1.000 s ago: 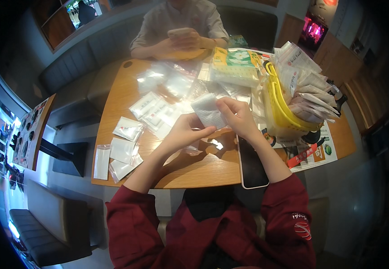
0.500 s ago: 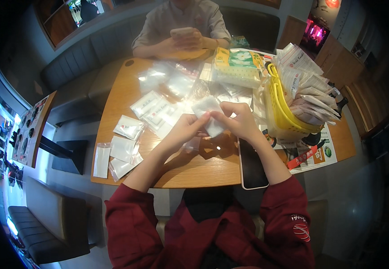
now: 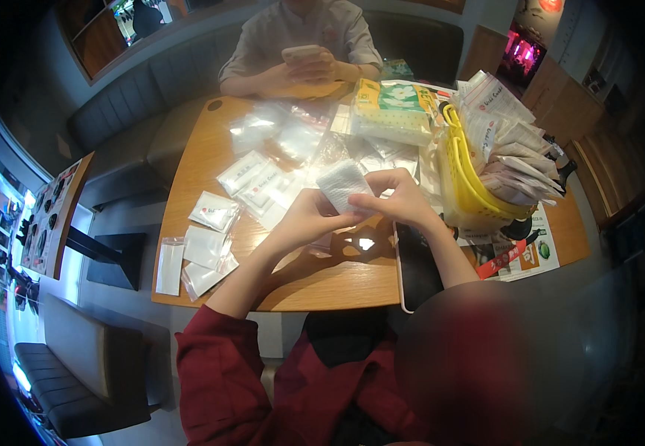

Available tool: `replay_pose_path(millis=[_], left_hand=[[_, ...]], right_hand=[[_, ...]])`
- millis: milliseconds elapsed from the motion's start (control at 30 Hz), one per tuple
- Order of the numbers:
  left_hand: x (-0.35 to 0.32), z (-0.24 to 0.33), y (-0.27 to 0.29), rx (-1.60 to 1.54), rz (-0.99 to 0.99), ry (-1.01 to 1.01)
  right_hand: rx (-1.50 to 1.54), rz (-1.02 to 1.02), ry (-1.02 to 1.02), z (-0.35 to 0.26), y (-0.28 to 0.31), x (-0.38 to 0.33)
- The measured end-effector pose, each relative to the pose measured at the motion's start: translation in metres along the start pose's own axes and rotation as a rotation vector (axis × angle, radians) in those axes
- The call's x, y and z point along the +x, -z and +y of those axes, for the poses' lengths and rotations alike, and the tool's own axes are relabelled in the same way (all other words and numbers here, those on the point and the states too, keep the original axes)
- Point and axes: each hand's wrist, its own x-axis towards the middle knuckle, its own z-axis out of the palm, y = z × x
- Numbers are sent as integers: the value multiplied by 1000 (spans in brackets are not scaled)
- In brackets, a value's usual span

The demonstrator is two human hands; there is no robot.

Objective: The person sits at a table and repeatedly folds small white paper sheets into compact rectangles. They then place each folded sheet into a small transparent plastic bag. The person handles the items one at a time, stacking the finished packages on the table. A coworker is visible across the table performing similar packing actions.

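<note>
Room lies over the near tabletop [image 3: 326, 286] — hands [image 3: 313, 213] and folded tissue [image 3: 341, 181] block the middle, a yellow basket [image 3: 462, 167] the right

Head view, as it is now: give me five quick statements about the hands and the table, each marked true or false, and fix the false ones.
1. The left hand and right hand both touch the folded white tissue. True.
2. The basket right of the hands is blue. False: it is a yellow basket.
3. Flat packets lie on the table left of the tissue. True.
4. Nobody across the table holds anything. False: the person opposite holds a pale phone.
5. A dark flat device lies near the table's near edge. True.
</note>
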Motion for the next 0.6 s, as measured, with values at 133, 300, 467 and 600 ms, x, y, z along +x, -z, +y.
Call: replay_pose_path(millis=[133,300,467,600], left_hand=[[-2,9,1,101,-30,64],[-5,16,8,245,-195,216],[-4,4,20,328,-156,74],[0,7,45,171,137,90]], right_hand=[[-234,-28,41,9,7,3],[-66,24,98,10,0,1],[58,37,-27,10,8,5],[223,-2,-48,19,34,8]])
